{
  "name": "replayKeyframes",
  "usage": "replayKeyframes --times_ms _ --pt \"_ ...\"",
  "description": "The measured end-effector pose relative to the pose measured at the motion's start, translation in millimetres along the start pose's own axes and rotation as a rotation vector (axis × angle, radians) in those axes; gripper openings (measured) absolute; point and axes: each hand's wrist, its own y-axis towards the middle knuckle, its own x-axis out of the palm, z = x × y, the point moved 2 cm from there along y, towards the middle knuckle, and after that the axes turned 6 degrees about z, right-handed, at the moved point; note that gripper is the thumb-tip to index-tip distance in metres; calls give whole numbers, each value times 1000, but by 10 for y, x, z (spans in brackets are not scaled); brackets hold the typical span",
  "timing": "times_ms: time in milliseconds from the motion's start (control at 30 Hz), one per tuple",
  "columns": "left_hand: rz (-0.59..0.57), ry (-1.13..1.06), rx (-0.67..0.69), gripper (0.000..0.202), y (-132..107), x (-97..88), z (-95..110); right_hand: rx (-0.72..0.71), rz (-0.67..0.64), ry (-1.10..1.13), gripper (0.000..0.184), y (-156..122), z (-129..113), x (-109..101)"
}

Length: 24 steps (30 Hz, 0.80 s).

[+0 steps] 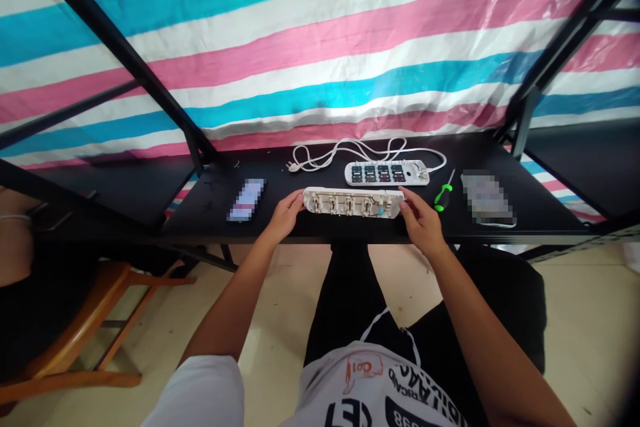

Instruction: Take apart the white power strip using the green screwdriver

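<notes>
Between my two hands is one half of a white power strip casing (345,203), its inner side turned towards me with metal contacts and a small blue part showing. My left hand (287,215) grips its left end, and my right hand (421,219) grips the right end. Just behind it on the black table lies the other half of the power strip (387,173), with dark socket blocks in it. From that half a white cord (345,147) runs back in loops to a plug (293,166). A green and black screwdriver (443,195) lies right of my right hand.
A phone (247,200) lies on the table (210,220) at left, and a blurred flat object (487,197) at right. Black frame posts (173,103) rise at both sides before a striped sheet (320,47). Another person sits at far left on a wooden chair (95,320).
</notes>
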Motion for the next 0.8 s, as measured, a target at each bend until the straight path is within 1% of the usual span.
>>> replayKeyframes --times_ms 67,200,300,400,533,667,800 --pt "-2 31 15 82 34 -9 -8 11 -12 -9 54 29 66 12" --pt "-5 138 41 63 104 -52 -8 49 -28 -89 53 127 142 25" --pt "13 256 73 50 117 -61 2 63 -49 -199 46 200 132 20" --pt "27 358 113 43 95 -36 15 38 -88 -303 39 245 91 29" --pt "44 438 155 40 53 5 28 -12 -122 -415 40 253 49 77" --pt "55 478 181 39 24 24 45 -54 -105 -482 40 219 31 133" --pt "58 493 198 39 4 31 72 -91 -88 -496 39 190 20 162"
